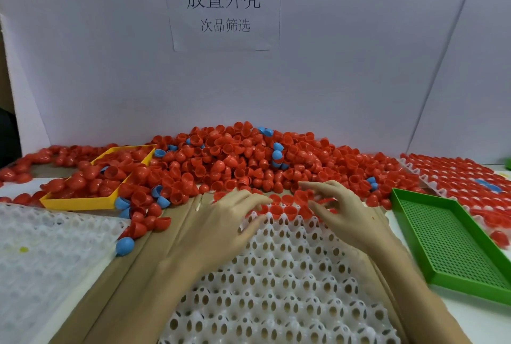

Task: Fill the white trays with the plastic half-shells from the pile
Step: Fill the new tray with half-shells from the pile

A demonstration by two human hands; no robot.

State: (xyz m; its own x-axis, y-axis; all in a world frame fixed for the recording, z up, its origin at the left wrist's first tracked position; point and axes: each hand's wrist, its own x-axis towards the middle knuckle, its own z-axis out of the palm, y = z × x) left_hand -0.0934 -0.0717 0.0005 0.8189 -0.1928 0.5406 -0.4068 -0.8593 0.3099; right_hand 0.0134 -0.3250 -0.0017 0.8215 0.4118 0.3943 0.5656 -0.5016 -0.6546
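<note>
A big pile of red half-shells (235, 158), with a few blue ones mixed in, lies along the back wall. In front of me a white tray (282, 283) with round holes rests on brown cardboard. Its far row holds several red half-shells (276, 209), open side up. My left hand (229, 219) lies flat on the tray's far left part, fingers stretched toward that row. My right hand (340, 211) hovers over the far right part, fingers spread and slightly bent among the shells there. Whether either hand holds a shell cannot be seen.
A yellow tray (80, 202) full of red shells stands at the left. A green perforated tray (453, 238) lies at the right, beside a white tray filled with red shells (464, 177). A stack of bare white trays (41, 255) sits at the near left. A blue shell (125, 246) lies on the cardboard.
</note>
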